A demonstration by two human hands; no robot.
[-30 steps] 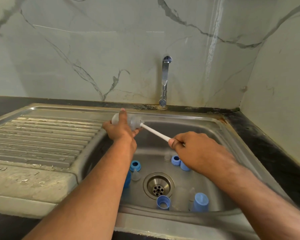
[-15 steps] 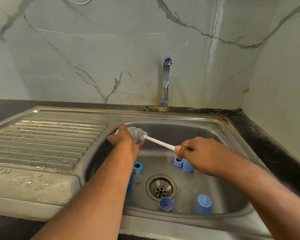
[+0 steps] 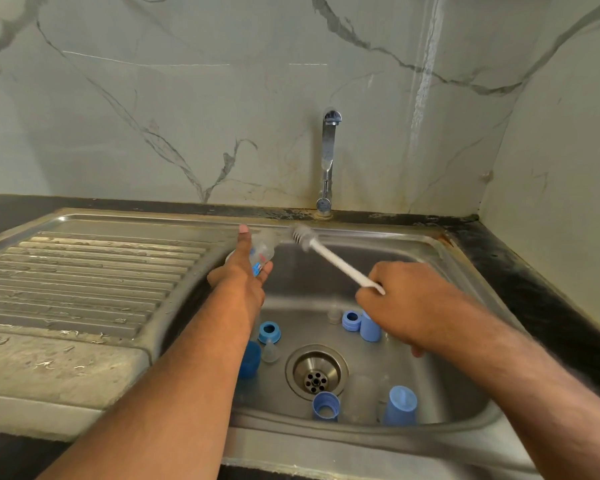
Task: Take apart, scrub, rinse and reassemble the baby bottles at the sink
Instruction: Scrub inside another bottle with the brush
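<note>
**Scrubbing step: brush head is outside the bottle mouth**

The step in hand is the scrubbing of one bottle body. The left hand (image 3: 245, 271) holds a clear baby bottle (image 3: 262, 252) over the left edge of the sink basin (image 3: 458, 278), with the fingers curled round its body and the thumb lying straight along it. The bottle is tilted, and its open mouth points toward the tap (image 3: 328, 161). The right hand (image 3: 409, 306) is clenched round the lower end of the white handle of a bottle brush (image 3: 329, 256). The bristle head is blurred and stands just beside the bottle mouth; it looks to be outside the bottle, not inside.

No water is visible from the tap, so I judge that rinsing is not begun. On the basin floor, around the drain (image 3: 316, 372), lie the loose parts: a blue screw ring (image 3: 269, 332) with a clear teat (image 3: 270, 351) near it, a second blue ring (image 3: 351, 320) beside a blue cap (image 3: 370, 329), and at the front a third ring (image 3: 325, 405), a blue cap (image 3: 400, 405) and what seems another clear bottle body (image 3: 359, 393). So much work remains, in my judgement.

The next move calls for bringing the bristle head in line with the narrow mouth, or putting this bottle down and taking another part. Which of these is meant, I cannot tell.
</note>
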